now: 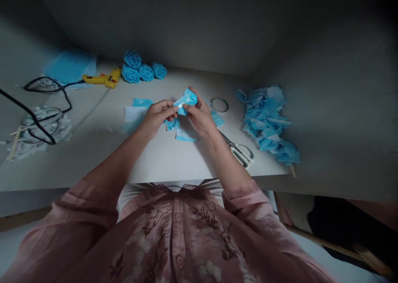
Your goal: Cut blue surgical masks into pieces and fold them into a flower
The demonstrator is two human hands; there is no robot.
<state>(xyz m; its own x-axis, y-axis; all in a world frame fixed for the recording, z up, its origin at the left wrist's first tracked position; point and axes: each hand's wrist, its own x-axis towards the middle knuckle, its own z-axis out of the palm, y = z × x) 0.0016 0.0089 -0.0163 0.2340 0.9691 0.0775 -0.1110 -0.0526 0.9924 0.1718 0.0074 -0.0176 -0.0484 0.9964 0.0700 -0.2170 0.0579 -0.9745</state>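
Observation:
Between my two hands, above the middle of the table, is a small folded piece of blue and white sheet material (188,97). My left hand (160,113) pinches its left end with the fingertips. My right hand (200,113) holds its right side, thumb on top and fingers behind. Below the hands lie more cut blue and white pieces (186,133), partly hidden by them. Another white piece (134,113) with a blue one above it rests left of my left hand. White-handled scissors (241,152) lie beside my right forearm, their blades partly covered.
Several blue crepe-like roses (132,74) stand at the back, near a yellow glue gun (107,79) with a black cord. A roll of tape (219,104) lies right of my hands. Blue and white pieces (267,121) are heaped at right; white scraps (46,129) lie left.

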